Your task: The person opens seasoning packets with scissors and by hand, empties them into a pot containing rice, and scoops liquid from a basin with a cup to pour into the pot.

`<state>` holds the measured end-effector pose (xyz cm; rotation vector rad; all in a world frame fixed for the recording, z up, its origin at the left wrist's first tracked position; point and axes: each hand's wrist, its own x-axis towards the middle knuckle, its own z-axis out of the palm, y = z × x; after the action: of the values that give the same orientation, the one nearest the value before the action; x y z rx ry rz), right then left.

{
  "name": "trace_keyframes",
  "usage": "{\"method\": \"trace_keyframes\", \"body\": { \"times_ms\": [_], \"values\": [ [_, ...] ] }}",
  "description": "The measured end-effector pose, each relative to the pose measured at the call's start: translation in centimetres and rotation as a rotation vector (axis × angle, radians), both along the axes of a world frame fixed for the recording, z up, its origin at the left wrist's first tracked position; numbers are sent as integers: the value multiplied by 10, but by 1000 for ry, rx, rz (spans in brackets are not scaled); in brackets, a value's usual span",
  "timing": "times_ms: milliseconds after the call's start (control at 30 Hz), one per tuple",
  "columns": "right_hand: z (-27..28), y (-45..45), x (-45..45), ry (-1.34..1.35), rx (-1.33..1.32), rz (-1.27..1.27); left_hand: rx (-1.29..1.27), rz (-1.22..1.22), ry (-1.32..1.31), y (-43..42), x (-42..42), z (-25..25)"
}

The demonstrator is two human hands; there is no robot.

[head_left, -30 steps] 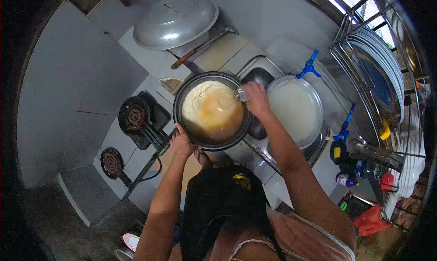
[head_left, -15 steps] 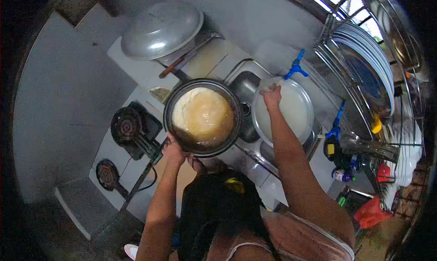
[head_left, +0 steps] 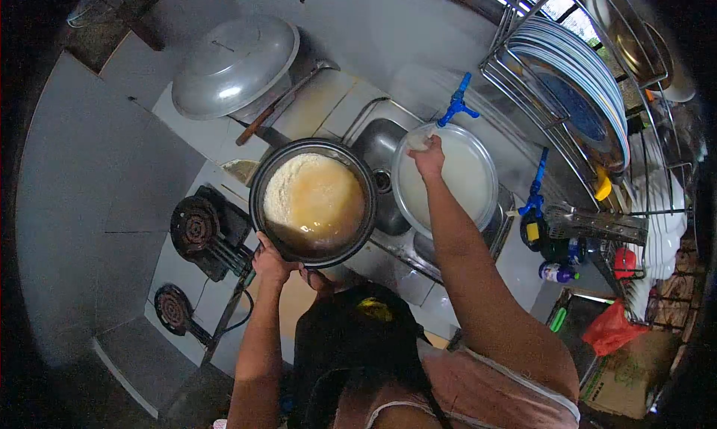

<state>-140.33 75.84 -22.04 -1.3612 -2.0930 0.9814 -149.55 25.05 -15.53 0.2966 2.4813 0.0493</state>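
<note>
My left hand [head_left: 272,263] grips the near-left rim of a round dark pot [head_left: 258,197]. Inside the pot is a mound of pale grains [head_left: 287,190], partly under cloudy yellowish liquid [head_left: 328,201]. My right hand [head_left: 428,160] is closed at the far-left edge of a round light basin [head_left: 489,178], which holds milky water [head_left: 463,171]. A small whitish, see-through thing [head_left: 419,140] shows at its fingertips; its kind is unclear. The basin stands over the steel sink [head_left: 377,141], below a blue tap [head_left: 458,104].
A large lidded metal pot [head_left: 235,66] stands at the back left beside a wooden-handled tool [head_left: 258,124]. Two burners [head_left: 196,221] are at left. A dish rack [head_left: 523,93] with plates, a second blue tap [head_left: 536,186], bottles [head_left: 556,272] and a red bag [head_left: 612,326] are at right.
The view has shifted, so most things sit further left in it. My left hand keeps its hold on the dark pot, and my right hand stays at the basin's far-left edge.
</note>
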Motion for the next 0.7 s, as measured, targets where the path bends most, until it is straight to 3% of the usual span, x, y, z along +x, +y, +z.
{"method": "trace_keyframes", "body": {
  "times_ms": [133, 233, 700],
  "values": [
    [-4, 3, 2, -55, 11, -31, -26, 23, -18, 3, 1, 7],
    [-24, 12, 3, 76, -12, -12, -4, -1, 9, 1, 0, 3],
    [-1, 2, -1, -32, 47, -52, -17, 8, 11, 2, -1, 2]
  ]
}}
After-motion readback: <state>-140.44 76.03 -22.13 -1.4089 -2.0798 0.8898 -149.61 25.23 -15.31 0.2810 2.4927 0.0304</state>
